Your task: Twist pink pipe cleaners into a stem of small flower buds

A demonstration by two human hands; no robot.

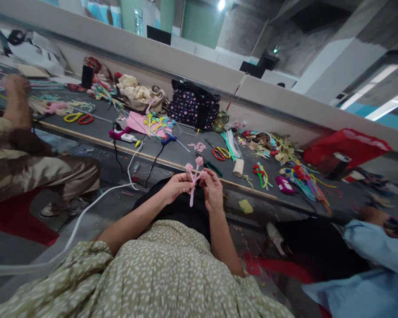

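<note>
Low dark work table (185,152), light wooden front edge, running from 9 o'clock to 4 o'clock. On it: yellow and red scissors (78,118) at 10 o'clock; dotted dark bag (193,106) at 12 o'clock; red-handled scissors (218,152) and cardboard tube (238,168) near centre; mixed pipe cleaners (305,181) at 3 o'clock; red box (346,148) beyond.

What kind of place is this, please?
Probably a shared craft workshop. Both hands hold a pink pipe-cleaner flower; the long table carries scissors, a glue gun and coloured pipe cleaners.
</note>
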